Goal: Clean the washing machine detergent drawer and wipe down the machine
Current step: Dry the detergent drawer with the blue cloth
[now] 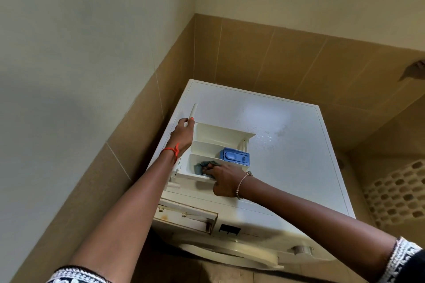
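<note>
The white detergent drawer [213, 136] lies pulled out on top of the white washing machine [287, 145]. It has a blue insert [235, 156] in its right part. My left hand [182, 132] grips the drawer's front panel at the far left end. My right hand [222, 178] pinches a grey-blue cloth [203, 165] and presses it into the drawer's nearest compartment. The empty drawer slot [186, 216] gapes in the machine's front, stained with dark and rusty marks.
The machine stands in a corner, with tan tiled walls [276, 57] close at the left and behind. A beige perforated laundry basket [400, 193] stands to the right. The machine's top is wet in patches near the drawer. A control knob [302, 250] sits on the front.
</note>
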